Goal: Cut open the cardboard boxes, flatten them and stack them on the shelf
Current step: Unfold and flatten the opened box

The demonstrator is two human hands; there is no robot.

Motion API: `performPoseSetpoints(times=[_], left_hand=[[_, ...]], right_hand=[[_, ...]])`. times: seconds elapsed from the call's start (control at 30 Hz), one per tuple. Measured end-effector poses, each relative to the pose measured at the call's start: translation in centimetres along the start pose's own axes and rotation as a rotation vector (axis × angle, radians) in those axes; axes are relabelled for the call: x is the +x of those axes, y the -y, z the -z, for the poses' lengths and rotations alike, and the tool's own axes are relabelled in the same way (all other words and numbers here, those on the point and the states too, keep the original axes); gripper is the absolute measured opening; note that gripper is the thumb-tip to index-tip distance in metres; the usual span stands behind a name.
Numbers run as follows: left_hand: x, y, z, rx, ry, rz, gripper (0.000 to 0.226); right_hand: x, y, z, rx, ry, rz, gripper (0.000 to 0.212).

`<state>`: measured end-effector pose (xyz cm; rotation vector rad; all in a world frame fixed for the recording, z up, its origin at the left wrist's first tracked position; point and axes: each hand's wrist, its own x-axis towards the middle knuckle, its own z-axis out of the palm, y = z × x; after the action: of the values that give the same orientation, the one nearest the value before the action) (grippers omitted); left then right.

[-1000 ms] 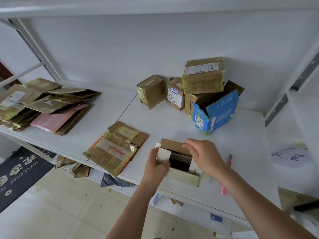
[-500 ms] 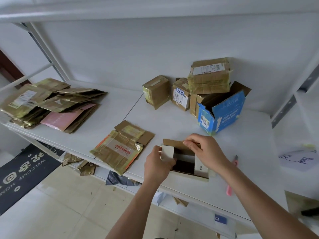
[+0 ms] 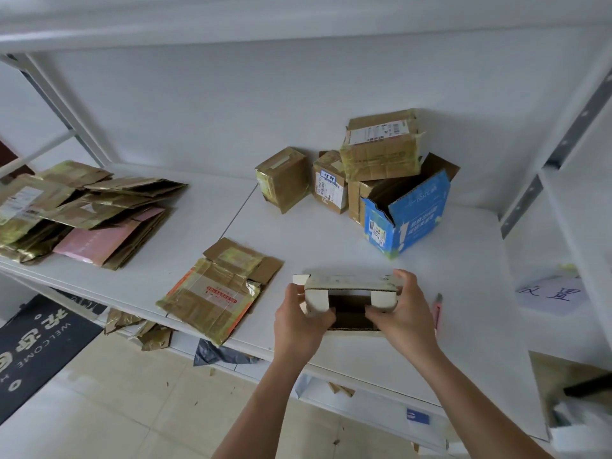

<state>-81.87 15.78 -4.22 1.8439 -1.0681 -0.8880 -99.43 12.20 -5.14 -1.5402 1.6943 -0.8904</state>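
White shelf [image 3: 331, 226]: near its front edge, a small white box [image 3: 351, 288], open end toward the camera, is gripped by left hand [image 3: 298, 323] and right hand [image 3: 405, 314], fingers curled round its ends. Pink cutter [image 3: 437, 311] just right; flattened box [image 3: 215, 289] left.

This looks like a storeroom or parcel-sorting corner — plain, bare and utilitarian. A white metal shelf [image 3: 331, 233] with slotted uprights [image 3: 563, 144] stands against a blank white wall [image 3: 231, 104]. At the far right of it sit taped parcel boxes [image 3: 381, 147] with shipping labels and an open blue carton [image 3: 410, 217]; at the far left lies a heap of flattened cardboard [image 3: 82, 207]. Below, a pale tiled floor [image 3: 132, 409] carries cardboard scraps [image 3: 145, 332] and a dark welcome mat [image 3: 36, 339] — a doorway seems close.
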Motion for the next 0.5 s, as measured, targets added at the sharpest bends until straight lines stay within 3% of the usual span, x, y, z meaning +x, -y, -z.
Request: performPoseSetpoints(times=[0.07, 0.13, 0.27, 0.37, 0.43, 0.5], left_hand=[[0.2, 0.2, 0.5, -0.078, 0.08, 0.038, 0.042], [0.6, 0.2, 1.8, -0.302, 0.17, 0.1, 0.022], [1.6, 1.8, 5.1, -0.764, 0.395, 0.299, 0.046], [2.3, 4.0, 6.6, -0.972, 0.405, 0.478, 0.051], [2.3, 5.2, 6.7, -0.906, 0.361, 0.565, 0.044], [2.0, 6.2, 6.1, -0.597, 0.333, 0.61, 0.035]], right_hand=[[0.3, 0.1, 0.5, -0.044, 0.008, 0.022, 0.067], [0.8, 0.1, 1.8, 0.007, 0.1, 0.011, 0.061], [1.0, -1.0, 3.6, -0.07, 0.493, 0.133, 0.065], [0.7, -2.8, 2.4, -0.225, 0.668, 0.223, 0.074], [0.5, -3.9, 1.3, -0.353, 0.737, 0.244, 0.08], [0.1, -4.5, 0.1, -0.494, 0.761, 0.266, 0.078]])
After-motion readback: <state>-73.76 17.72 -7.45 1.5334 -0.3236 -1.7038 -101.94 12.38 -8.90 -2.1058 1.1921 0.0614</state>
